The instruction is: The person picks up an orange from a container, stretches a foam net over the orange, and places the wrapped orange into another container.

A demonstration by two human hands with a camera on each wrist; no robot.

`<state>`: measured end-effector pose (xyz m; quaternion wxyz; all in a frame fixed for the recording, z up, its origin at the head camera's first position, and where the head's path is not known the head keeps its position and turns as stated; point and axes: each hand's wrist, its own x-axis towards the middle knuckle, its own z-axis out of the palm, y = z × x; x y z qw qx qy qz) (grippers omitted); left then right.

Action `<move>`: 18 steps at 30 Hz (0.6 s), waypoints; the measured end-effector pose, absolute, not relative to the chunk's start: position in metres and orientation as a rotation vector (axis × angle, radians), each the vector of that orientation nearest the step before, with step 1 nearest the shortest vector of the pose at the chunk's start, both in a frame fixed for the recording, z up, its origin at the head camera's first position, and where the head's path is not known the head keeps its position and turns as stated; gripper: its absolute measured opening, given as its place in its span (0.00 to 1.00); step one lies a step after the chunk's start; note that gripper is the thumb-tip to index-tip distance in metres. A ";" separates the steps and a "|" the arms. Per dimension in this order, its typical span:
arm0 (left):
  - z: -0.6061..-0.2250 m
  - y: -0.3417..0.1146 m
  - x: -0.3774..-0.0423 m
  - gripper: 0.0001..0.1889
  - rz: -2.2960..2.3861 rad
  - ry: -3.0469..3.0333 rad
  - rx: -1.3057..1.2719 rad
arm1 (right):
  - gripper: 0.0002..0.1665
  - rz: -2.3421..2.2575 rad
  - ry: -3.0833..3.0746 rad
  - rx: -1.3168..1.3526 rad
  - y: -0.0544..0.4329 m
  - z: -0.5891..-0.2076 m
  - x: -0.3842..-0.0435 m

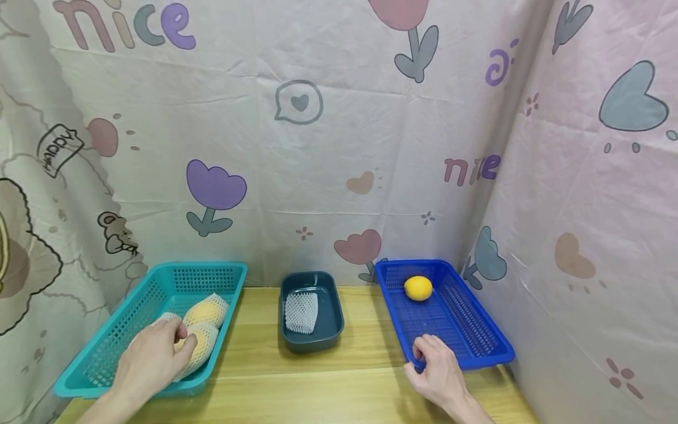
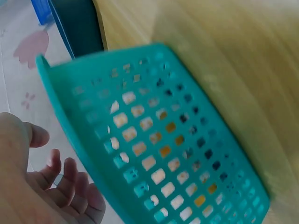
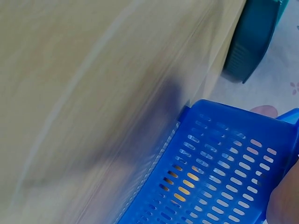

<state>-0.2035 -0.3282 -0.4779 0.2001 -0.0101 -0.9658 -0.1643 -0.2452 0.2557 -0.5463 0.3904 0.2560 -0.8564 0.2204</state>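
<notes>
My left hand (image 1: 150,359) is over the teal basket (image 1: 153,282), thumb and fingers apart and nothing between them. Right by its fingertips are yellow fruits in white foam nets, one netted fruit (image 1: 206,312) behind another; more white netting shows partly hidden behind the hand. Loosely bent fingers of this hand also show beside the basket wall in the left wrist view. At the near rim of the blue basket (image 1: 402,318) is my right hand (image 1: 436,371), fingers loosely curled over the front left corner. A bare lemon (image 1: 418,288) lies toward the back of that basket.
Between the baskets stands a dark teal tub (image 1: 331,318) holding an empty white foam net (image 1: 302,313). All three containers are on a wooden table (image 1: 296,388). A printed curtain (image 1: 328,147) rises close behind them and along both sides.
</notes>
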 end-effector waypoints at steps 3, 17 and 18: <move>-0.483 -0.319 -0.196 0.12 -0.436 -2.653 -0.063 | 0.22 0.560 -2.182 0.651 0.256 -0.546 -0.245; -0.506 -0.299 -0.180 0.21 -0.344 -2.507 -0.151 | 0.23 0.576 -2.214 0.647 0.255 -0.541 -0.245; -0.508 -0.299 -0.180 0.22 -0.337 -2.492 -0.163 | 0.23 0.577 -2.221 0.647 0.255 -0.540 -0.245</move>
